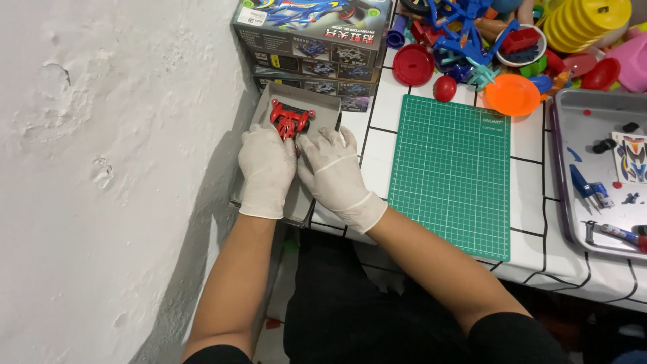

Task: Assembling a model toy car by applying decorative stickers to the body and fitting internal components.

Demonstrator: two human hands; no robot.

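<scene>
Both gloved hands rest in a shallow grey box tray (322, 108) at the table's left edge, against the white wall (101, 168). The left hand (267, 168) and right hand (333, 168) lie flat, fingers spread, their tips touching a red toy car (291, 119) at the tray's far end; the car's near part is hidden under the fingertips. A green cutting mat (451, 175) lies just right. Stacked toy boxes (313, 40) are cut off above
</scene>
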